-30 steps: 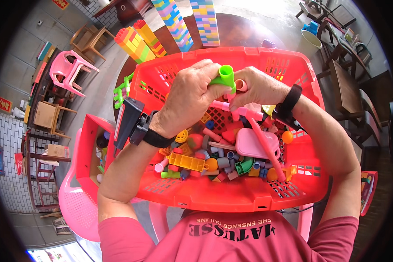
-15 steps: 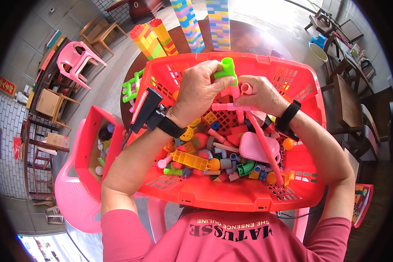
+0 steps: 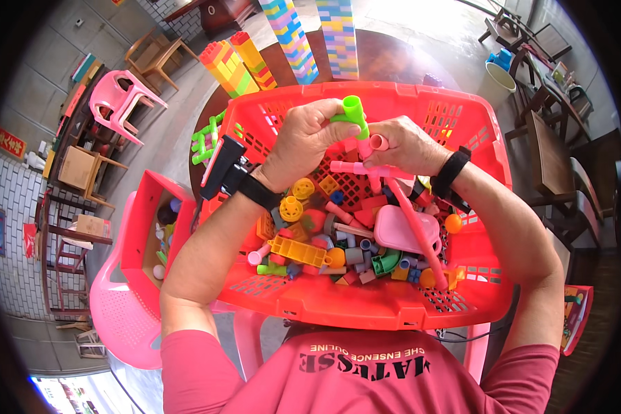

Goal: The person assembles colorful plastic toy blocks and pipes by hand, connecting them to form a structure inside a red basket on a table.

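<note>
Near: red basket (image 3: 324,312), loose toys (image 3: 298,252) inside. Above these, left hand (image 3: 298,141) pinches green joint (image 3: 353,109) between thumb and fingers; right hand (image 3: 410,146) is closed round pink pipes (image 3: 348,168), just beside the joint. Joint meets one pipe's upper end; depth of fit unclear. Step, judged: working that connection, fitting or parting not tellable. Next move calls for right hand steady, left acting along the pipe. Far: block towers (image 3: 338,41) on table (image 3: 393,58).
</note>
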### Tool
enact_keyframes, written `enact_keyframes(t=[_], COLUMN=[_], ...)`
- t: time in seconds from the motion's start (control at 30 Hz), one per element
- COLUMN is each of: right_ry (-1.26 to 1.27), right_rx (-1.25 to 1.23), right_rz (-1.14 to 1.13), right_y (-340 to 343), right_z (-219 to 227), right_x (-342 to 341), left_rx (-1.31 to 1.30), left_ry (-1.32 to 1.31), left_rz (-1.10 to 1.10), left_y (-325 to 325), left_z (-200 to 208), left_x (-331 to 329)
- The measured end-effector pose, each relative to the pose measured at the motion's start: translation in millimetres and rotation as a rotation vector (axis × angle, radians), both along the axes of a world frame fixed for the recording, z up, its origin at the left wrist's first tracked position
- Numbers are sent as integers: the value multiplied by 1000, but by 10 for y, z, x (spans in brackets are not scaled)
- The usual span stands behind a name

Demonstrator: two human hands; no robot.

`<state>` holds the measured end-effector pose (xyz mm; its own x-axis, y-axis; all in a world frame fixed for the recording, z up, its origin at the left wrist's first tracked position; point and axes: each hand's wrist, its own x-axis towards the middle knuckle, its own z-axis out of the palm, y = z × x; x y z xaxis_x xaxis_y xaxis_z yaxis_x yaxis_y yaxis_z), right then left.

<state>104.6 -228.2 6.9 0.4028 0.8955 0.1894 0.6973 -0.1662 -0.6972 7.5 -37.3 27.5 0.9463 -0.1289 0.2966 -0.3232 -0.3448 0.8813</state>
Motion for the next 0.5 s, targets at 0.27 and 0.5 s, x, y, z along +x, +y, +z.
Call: enact_keyframes(t=[0.27,0.5], right_ry=[11,104], right_rx=[-6,-32], right_rz=[79,-14], right_y=[-21,-26], right_z=[32,-29], right_x=[-21,75], left_rx=[-137,-291], left_ry=[90,59], left_rz=[-237,-160], left_y=[163,19], left_z=[33,-138], left_x=[57,82])
